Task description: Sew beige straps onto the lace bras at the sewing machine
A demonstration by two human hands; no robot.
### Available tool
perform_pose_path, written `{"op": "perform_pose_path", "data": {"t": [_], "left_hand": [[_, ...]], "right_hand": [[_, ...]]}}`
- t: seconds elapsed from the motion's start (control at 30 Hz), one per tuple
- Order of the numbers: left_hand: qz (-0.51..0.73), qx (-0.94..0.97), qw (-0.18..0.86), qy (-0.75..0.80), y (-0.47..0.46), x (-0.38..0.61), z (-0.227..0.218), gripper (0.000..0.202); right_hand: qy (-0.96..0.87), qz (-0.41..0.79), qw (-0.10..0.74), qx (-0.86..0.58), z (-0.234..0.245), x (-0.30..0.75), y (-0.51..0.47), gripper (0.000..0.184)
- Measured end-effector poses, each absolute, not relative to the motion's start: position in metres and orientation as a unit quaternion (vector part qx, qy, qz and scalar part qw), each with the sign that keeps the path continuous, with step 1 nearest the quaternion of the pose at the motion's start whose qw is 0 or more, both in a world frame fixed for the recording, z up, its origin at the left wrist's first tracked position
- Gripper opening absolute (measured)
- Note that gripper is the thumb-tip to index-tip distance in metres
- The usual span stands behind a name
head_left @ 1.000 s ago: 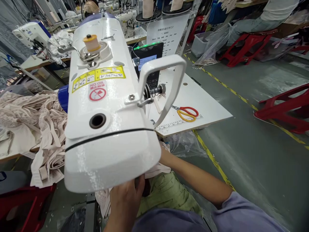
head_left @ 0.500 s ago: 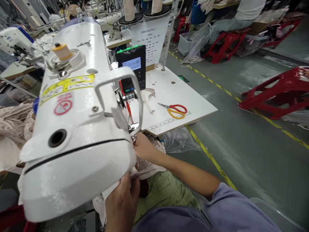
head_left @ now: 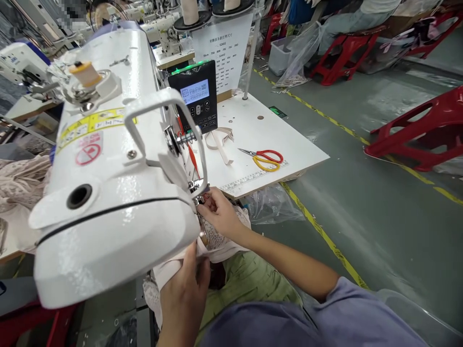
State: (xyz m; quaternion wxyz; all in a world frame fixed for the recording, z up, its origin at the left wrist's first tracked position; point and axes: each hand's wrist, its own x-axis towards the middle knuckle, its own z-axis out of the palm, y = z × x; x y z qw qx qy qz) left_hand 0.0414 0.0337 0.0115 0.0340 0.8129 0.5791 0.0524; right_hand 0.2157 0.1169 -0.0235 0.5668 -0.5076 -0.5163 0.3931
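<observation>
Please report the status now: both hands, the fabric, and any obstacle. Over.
Left hand on pale fabric; right hand at needle area, grip unclear. Sewing machine hides part of fabric. Scissors lie apart from both hands.

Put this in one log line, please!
left hand: on pale lace-trimmed fabric | right hand: at sewing machine needle end | red-and-yellow scissors: on white worktable

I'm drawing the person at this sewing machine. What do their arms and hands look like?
The left hand and right hand wear no gloves. The right arm has a short, plain, purplish sleeve and is bare below it. Any left sleeve is out of view.
</observation>
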Motion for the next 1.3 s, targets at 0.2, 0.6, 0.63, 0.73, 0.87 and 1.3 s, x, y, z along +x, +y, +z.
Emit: {"op": "perform_pose_path", "data": {"t": [0.2,0.6,0.63,0.73,0.87,1.3], "left_hand": [[0.092,0.786,0.098,0.603,0.025,0.038,0.006,0.065],[0.213,0.810,0.046,0.544,-0.016,0.064,-0.022,0.072],[0.213,0.817,0.056,0.532,-0.025,0.067,-0.025,0.071],[0.172,0.800,0.171,0.549,-0.048,0.069,-0.024,0.077],[0.176,0.756,0.334,0.534,-0.049,0.053,0.002,0.054],[0.141,0.459,0.723,0.497,0.025,0.043,-0.008,0.043]], "right_hand": [[-0.501,0.470,0.534,-0.494,-0.025,0.220,0.096,0.027],[-0.571,0.486,0.443,-0.491,-0.019,0.224,0.032,0.038],[-0.564,0.503,0.437,-0.488,-0.020,0.224,0.026,0.036],[-0.487,0.577,0.471,-0.456,-0.024,0.226,0.011,0.034],[-0.415,0.641,0.498,-0.410,-0.024,0.236,0.001,0.034],[-0.854,0.086,0.284,-0.428,-0.042,0.229,0.008,0.028]]}}
